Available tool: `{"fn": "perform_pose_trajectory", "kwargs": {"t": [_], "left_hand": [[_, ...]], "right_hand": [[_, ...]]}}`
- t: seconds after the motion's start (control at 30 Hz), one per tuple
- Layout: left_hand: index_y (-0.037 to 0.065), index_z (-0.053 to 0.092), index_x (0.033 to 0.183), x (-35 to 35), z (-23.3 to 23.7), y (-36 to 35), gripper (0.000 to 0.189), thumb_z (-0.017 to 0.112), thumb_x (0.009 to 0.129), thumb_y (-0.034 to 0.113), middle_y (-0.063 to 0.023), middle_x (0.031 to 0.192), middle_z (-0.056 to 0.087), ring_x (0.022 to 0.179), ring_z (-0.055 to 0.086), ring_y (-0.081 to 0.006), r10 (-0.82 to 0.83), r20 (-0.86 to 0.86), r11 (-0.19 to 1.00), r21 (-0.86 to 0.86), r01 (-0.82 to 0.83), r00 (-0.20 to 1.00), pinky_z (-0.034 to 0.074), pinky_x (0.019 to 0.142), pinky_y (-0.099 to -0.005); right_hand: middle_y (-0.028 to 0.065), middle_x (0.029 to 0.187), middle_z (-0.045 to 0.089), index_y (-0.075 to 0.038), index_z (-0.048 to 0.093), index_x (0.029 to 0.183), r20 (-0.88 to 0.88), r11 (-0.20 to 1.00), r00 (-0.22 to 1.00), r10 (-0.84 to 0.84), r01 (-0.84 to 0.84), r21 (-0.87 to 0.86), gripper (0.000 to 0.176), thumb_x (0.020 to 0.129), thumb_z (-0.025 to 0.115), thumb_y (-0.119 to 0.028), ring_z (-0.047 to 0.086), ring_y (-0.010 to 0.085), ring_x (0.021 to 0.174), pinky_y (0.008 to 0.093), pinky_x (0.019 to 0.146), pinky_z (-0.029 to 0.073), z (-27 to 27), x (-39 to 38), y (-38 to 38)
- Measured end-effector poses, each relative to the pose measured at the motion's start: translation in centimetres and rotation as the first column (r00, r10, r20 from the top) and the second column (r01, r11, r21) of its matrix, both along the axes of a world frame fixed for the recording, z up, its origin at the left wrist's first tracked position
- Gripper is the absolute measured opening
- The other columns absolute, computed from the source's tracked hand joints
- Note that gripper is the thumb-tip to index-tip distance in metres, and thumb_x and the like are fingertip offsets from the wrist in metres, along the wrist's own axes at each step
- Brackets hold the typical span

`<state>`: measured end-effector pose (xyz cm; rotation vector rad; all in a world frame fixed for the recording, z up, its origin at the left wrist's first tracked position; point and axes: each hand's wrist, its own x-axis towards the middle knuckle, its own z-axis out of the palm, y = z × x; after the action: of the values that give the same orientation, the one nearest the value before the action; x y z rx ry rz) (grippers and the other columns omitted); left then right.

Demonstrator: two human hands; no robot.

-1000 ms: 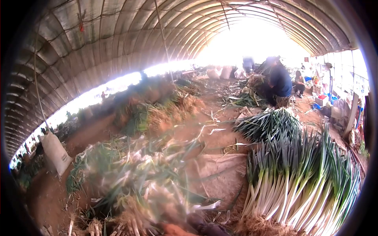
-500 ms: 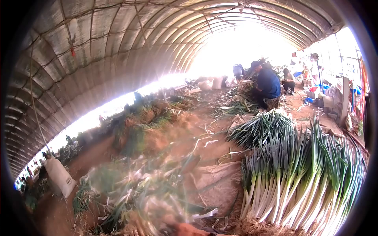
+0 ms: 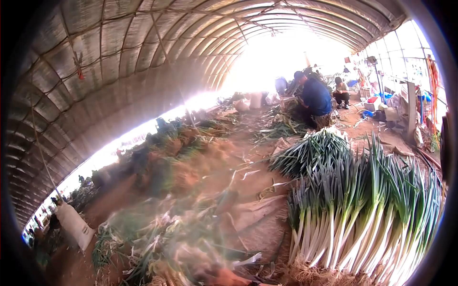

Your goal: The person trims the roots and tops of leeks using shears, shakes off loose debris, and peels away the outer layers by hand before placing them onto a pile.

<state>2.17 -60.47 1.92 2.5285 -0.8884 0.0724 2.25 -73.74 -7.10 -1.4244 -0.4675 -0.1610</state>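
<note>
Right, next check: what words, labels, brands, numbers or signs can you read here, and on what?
None can be read.
White sack at left: a small dark mark, too blurred to read.
Red-and-white box at far right: too small to tell whether it bears print.

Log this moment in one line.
hands: cannot be made out | green onions: laid in row, right | loose stalks: messy heap, lower left | co-worker: bent forward, beyond

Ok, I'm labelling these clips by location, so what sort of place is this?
Probably a polytunnel used as a leek or green onion packing shed: arched ribs hold up the covering, trimmed stalks lie in rows, and a white sack hangs at one side.
</note>
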Motion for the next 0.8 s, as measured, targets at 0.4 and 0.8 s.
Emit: {"fn": "perform_pose_trajectory", "kwargs": {"t": [0.4, 0.8], "left_hand": [[0.004, 0.036, 0.143, 1.4, -1.8, -0.2, 0.074, 0.065, 0.085, 0.041, -0.019, 0.141, 0.042, 0.125, 0.045, -0.0416, 0.027, 0.04, 1.0, 0.015, -0.027, 0.999, 0.039, 0.102, -0.0525], [0.005, 0.039, 0.139, 4.7, -6.0, 1.8, 0.072, 0.068, 0.082, 0.037, -0.0198, 0.137, 0.046, 0.122, 0.047, -0.0413, 0.132, 0.065, 0.983, 0.122, -0.139, 0.989, 0.04, 0.101, -0.0525]], "right_hand": [[0.004, 0.065, 0.044, -0.009, 0.05, 0.082, -0.025, 0.996, 0.998, -0.055, 0.053, -0.074, 0.029, 0.091, 0.066, -0.032, 0.039, 0.0156, 0.054, 0.034, 0.049, 0.034, 0.0, -1.0, -2.0], [0.0055, 0.066, 0.049, -0.009, 0.054, 0.084, -0.085, 0.984, 0.989, -0.124, 0.111, -0.14, 0.027, 0.09, 0.067, -0.033, 0.043, 0.0163, 0.053, 0.0346, 0.048, 0.037, -0.4, -1.6, -4.7]]}}
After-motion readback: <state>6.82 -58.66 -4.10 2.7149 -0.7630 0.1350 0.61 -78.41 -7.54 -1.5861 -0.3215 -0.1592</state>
